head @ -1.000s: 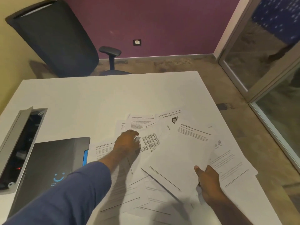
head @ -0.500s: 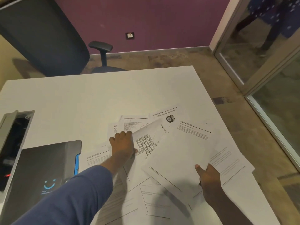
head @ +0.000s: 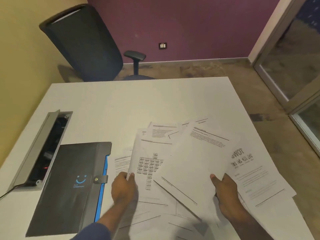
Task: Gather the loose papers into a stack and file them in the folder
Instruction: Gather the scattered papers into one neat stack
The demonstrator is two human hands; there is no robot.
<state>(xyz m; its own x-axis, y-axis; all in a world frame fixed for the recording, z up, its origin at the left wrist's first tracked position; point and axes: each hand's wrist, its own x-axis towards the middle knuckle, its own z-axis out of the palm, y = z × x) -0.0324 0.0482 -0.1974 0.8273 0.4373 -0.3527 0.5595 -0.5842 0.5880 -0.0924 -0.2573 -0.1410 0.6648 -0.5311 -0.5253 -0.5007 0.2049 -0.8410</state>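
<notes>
Several loose printed papers point(head: 256, 179) lie scattered over the near right part of the white table point(head: 138, 101). My left hand point(head: 123, 187) pinches the lower left corner of a sheet with a chart of small boxes point(head: 149, 163), lifting it. My right hand point(head: 225, 189) grips the lower edge of a large text sheet point(head: 195, 156), thumb on top, raised above the pile. The dark grey folder point(head: 69, 184) with a blue edge and a snap strap lies closed at the left, beside my left hand.
An open grey cable box point(head: 43, 148) is set into the table at the far left, with a cable running off it. A black office chair point(head: 83, 44) stands behind the table. A glass partition point(head: 294, 66) is on the right.
My left hand pulled back from the middle of the pile toward me and now pinches the chart sheet by its corner. The right hand keeps its sheet. The camera view tilted.
</notes>
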